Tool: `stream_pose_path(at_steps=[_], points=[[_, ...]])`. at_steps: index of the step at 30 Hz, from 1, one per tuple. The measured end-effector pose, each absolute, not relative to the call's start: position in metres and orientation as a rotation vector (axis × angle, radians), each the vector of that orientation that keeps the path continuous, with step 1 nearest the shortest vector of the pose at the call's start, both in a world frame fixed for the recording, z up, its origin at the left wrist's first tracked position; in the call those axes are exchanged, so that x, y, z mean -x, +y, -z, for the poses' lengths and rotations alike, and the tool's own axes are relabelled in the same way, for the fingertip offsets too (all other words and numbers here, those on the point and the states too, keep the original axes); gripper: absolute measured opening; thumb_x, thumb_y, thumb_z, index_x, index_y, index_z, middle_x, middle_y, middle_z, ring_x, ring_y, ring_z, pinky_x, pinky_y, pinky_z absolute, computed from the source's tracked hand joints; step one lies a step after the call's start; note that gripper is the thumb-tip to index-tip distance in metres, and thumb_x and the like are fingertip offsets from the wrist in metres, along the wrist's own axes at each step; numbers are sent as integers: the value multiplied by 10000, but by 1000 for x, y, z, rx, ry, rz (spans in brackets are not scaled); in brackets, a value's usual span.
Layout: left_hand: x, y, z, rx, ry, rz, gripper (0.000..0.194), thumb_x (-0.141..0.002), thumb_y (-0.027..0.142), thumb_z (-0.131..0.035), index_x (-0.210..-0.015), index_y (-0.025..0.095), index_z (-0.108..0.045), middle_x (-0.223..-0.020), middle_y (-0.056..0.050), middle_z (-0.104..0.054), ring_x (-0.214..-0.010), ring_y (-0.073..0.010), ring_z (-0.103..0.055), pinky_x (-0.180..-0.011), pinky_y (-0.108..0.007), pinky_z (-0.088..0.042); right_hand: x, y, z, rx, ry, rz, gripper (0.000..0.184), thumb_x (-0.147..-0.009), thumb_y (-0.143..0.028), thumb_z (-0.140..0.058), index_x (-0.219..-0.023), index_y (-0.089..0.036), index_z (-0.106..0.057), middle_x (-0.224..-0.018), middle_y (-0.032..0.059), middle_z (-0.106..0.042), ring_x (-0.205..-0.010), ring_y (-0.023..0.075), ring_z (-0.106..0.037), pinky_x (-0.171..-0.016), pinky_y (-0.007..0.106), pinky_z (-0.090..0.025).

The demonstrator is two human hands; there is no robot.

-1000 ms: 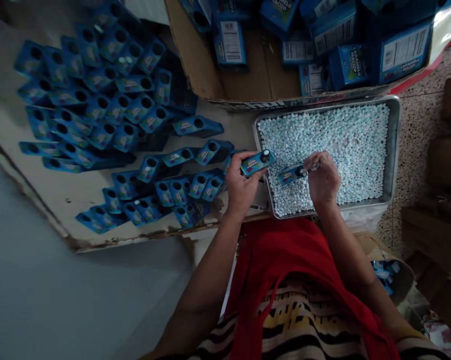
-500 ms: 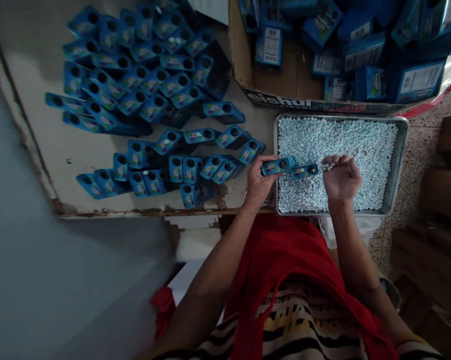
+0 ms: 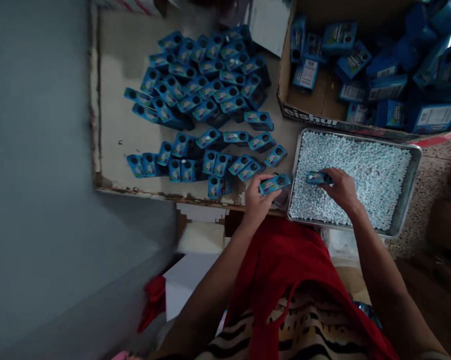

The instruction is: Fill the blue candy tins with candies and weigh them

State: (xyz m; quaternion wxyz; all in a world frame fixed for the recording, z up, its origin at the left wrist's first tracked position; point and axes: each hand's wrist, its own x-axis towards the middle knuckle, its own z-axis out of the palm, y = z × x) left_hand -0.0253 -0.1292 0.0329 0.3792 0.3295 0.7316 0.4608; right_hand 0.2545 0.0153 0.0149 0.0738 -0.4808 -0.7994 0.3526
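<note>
My left hand grips a small blue box with a round hole in its top, just left of the metal tray's edge. My right hand is closed on a second small blue box and holds it low over the pale blue-white candies that fill the tray. Several boxes of the same kind stand in rows on the worn white table to the left of my hands.
A cardboard carton behind the tray holds several larger blue packages. A grey wall lies to the left of the table. A red apron covers my lap. Speckled floor and brown boxes are at the right.
The view has swung left and the scene has shifted right. My left hand drew its box away toward the table, and my right hand dropped its box down onto the candies.
</note>
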Motion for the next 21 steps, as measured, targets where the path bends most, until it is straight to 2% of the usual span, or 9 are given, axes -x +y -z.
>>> stream_pose_path(at_steps=[4, 7, 12, 16, 21], points=[[53, -181, -38, -629, 2040, -1226, 461, -742, 383, -927, -1129, 204, -751, -1121, -52, -780, -1013, -222, -735, -946, -337, -597, -263, 29, -14, 1618, -1934, -1205, 473, -776, -458, -903, -1184, -238, -809, -991, 42, -831, -833, 253, -727, -805, 398, -595], [73, -207, -29, -451, 2124, -1277, 529, -671, 392, -961, -1109, 202, -735, -1061, -30, -757, -974, -208, -715, -950, -334, -586, -246, 29, -16, 1648, -1871, -1213, 468, -757, -489, -886, -1144, -238, -809, -955, 28, -829, -789, 233, -709, -779, 385, -592], [91, -226, -19, -355, 2192, -1362, 559, -678, 410, -959, -1122, 206, -687, -1086, -29, -721, -986, -206, -704, -989, -358, -590, -200, 40, -18, 1581, -2077, -952, 402, -774, -309, -846, -1172, -262, -824, -1124, 67, -855, -978, 288, -773, -934, 446, -618], [90, -241, -13, -323, 2223, -1406, 565, -677, 419, -968, -1112, 207, -677, -1102, -31, -713, -1028, -210, -701, -1012, -352, -573, -170, 59, -19, 1579, -2096, -840, 403, -817, -324, -834, -1215, -271, -795, -1156, 68, -850, -1021, 303, -787, -956, 457, -629], [84, -256, 12, -203, 2297, -1452, 529, -713, 417, -931, -1119, 211, -662, -1113, -31, -700, -1027, -193, -676, -991, -327, -559, -116, 83, -12, 1473, -2227, -754, 419, -908, -291, -730, -1325, -271, -764, -1295, 128, -824, -1226, 357, -760, -1080, 514, -606]])
